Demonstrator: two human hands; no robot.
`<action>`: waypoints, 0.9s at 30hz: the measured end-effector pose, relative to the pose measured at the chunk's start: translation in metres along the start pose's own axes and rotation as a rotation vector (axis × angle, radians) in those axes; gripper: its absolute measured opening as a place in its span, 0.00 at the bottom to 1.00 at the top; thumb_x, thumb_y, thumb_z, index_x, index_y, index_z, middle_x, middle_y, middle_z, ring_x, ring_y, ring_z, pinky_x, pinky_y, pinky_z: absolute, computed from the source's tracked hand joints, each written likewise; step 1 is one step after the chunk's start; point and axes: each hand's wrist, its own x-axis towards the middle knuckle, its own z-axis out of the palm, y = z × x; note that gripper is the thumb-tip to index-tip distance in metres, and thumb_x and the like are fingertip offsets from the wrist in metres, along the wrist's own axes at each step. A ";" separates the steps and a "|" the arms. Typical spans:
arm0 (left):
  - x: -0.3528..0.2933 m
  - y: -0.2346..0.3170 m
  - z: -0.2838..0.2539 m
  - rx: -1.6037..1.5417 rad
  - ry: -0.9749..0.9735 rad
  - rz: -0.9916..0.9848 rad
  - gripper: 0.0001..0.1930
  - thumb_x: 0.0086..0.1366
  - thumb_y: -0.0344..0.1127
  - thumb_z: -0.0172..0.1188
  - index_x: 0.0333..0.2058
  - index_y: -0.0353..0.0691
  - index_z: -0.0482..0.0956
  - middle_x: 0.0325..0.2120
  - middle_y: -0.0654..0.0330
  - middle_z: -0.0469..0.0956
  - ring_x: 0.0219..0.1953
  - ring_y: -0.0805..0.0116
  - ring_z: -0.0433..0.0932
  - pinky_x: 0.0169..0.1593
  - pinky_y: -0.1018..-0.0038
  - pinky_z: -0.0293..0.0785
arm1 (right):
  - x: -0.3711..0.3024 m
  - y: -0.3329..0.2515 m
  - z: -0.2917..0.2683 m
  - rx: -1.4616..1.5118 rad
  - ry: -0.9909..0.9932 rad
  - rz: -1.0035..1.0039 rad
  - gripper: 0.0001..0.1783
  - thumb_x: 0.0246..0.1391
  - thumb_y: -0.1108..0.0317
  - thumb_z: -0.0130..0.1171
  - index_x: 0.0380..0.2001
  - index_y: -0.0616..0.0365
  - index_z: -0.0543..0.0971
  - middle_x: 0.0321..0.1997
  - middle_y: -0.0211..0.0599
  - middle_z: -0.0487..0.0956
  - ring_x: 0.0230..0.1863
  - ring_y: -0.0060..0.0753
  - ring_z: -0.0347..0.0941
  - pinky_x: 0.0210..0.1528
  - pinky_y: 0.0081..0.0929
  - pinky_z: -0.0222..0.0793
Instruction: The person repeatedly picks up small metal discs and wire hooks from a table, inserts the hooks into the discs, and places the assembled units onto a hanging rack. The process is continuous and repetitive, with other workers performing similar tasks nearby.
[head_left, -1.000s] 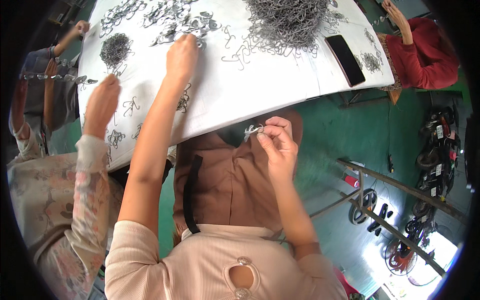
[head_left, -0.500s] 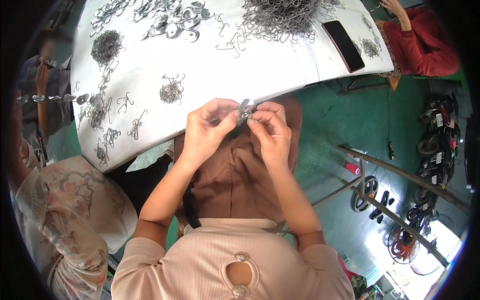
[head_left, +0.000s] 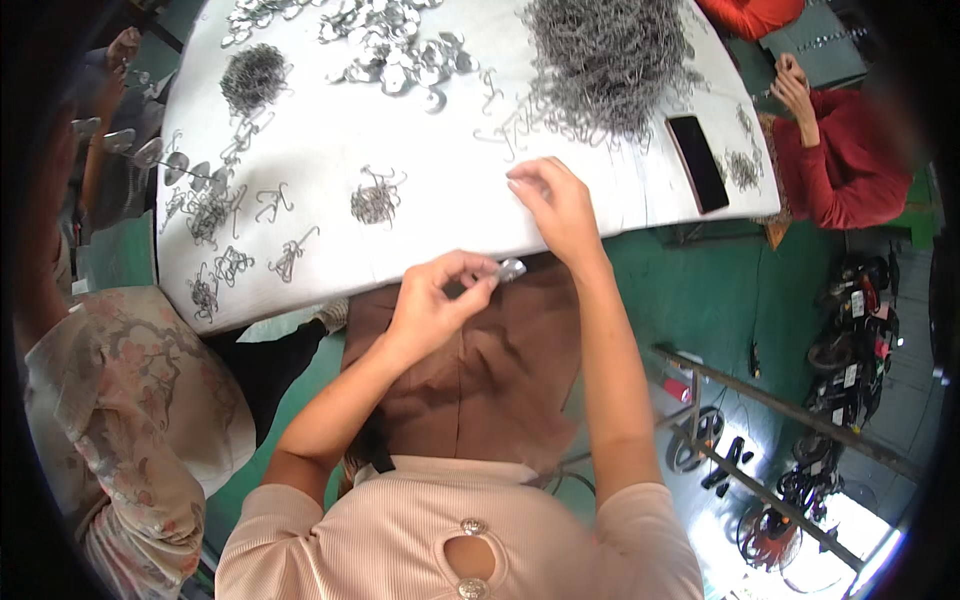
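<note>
Between its thumb and fingertips my left hand (head_left: pixel 435 300) pinches a small shiny metal disc (head_left: pixel 512 270), just off the table's near edge. My right hand (head_left: pixel 562 208) is raised over the white table (head_left: pixel 440 185). Its thumb and forefinger are apart, and nothing shows between them. Loose bent wire hooks (head_left: pixel 510 130) lie just beyond those fingertips, at the edge of a large heap of wire hooks (head_left: pixel 605 65). To the left of my hands sits a small pile of hooks (head_left: pixel 374 202). Shiny metal discs (head_left: pixel 400 55) are heaped at the far side.
A dark phone (head_left: pixel 698 165) lies near the table's right end. More hook clusters (head_left: pixel 208 215) are at the left, where a person in a flowered top (head_left: pixel 150 400) sits close. Someone in red (head_left: pixel 850 150) works at the right. Metal bars (head_left: pixel 780 410) stand to my lower right.
My right hand has left the disc and moved forward over the table, its fingers parting. My left hand keeps the disc, slightly lower. The view has shifted.
</note>
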 end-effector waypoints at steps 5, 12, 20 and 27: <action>-0.004 -0.005 0.004 -0.034 0.008 -0.002 0.08 0.56 0.27 0.62 0.36 0.32 0.80 0.28 0.63 0.80 0.29 0.79 0.73 0.37 0.80 0.71 | 0.080 0.015 0.030 -0.526 -0.193 0.124 0.06 0.49 0.67 0.59 0.30 0.58 0.79 0.37 0.45 0.78 0.39 0.49 0.75 0.42 0.38 0.70; -0.005 -0.009 0.002 -0.062 0.023 0.046 0.08 0.57 0.27 0.62 0.35 0.33 0.80 0.28 0.63 0.80 0.29 0.79 0.74 0.37 0.80 0.72 | 0.062 -0.001 0.024 -0.519 -0.173 0.026 0.06 0.50 0.69 0.57 0.31 0.60 0.76 0.37 0.48 0.75 0.39 0.50 0.73 0.43 0.40 0.69; -0.005 -0.005 0.011 -0.014 0.060 0.103 0.07 0.55 0.27 0.63 0.35 0.35 0.81 0.27 0.60 0.81 0.30 0.77 0.75 0.38 0.79 0.72 | -0.055 -0.046 -0.023 0.584 0.031 0.333 0.04 0.49 0.76 0.62 0.29 0.59 0.77 0.42 0.24 0.70 0.41 0.19 0.67 0.42 0.17 0.62; -0.003 0.011 0.019 -0.018 0.057 0.134 0.08 0.55 0.25 0.62 0.35 0.33 0.80 0.28 0.59 0.80 0.30 0.74 0.76 0.37 0.79 0.72 | -0.098 -0.053 -0.013 0.797 0.220 0.428 0.04 0.50 0.77 0.62 0.31 0.62 0.78 0.47 0.32 0.70 0.47 0.23 0.65 0.49 0.21 0.61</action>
